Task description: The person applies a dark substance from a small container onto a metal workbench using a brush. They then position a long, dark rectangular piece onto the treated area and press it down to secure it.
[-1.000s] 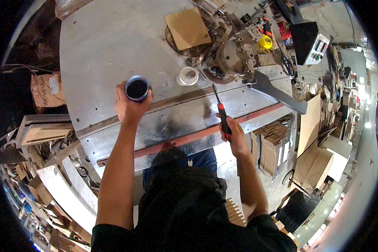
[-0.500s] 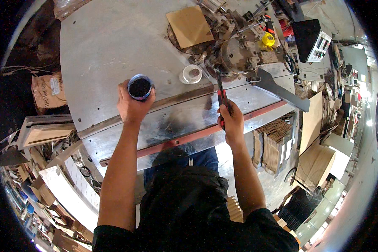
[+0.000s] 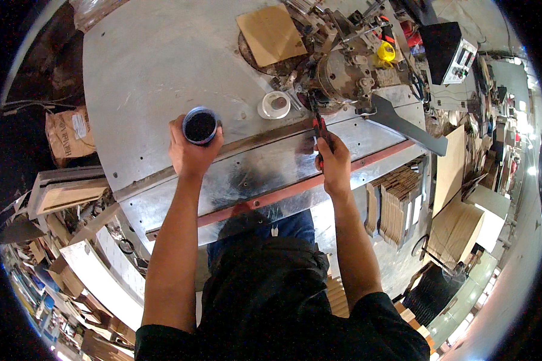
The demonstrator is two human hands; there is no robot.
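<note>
My left hand [image 3: 190,150] is wrapped round a bluish cup [image 3: 190,112] over the metal tabletop. Dark, grainy-looking stuff [image 3: 200,127] fills the cup, which I see from above. In my right hand [image 3: 336,161] is a slim tool with a red-and-black handle [image 3: 319,124]; its exact kind is unclear. The tool's dark far end points at the base of a round metal machine head [image 3: 343,75] and blends into it. A white round lid or shallow container [image 3: 275,105] stands on the table between my hands.
A square brown board [image 3: 271,35] lies on a round plate at the back. A yellow tape measure [image 3: 386,52] sits behind the machine head. To the right, a grey angled metal arm [image 3: 406,125] juts out. Along the near side runs a red strip [image 3: 256,203].
My right hand and its tool have shifted very slightly, the tool's handle tilting a little. The left hand keeps its grip on the cup. The whole view has moved slightly.
</note>
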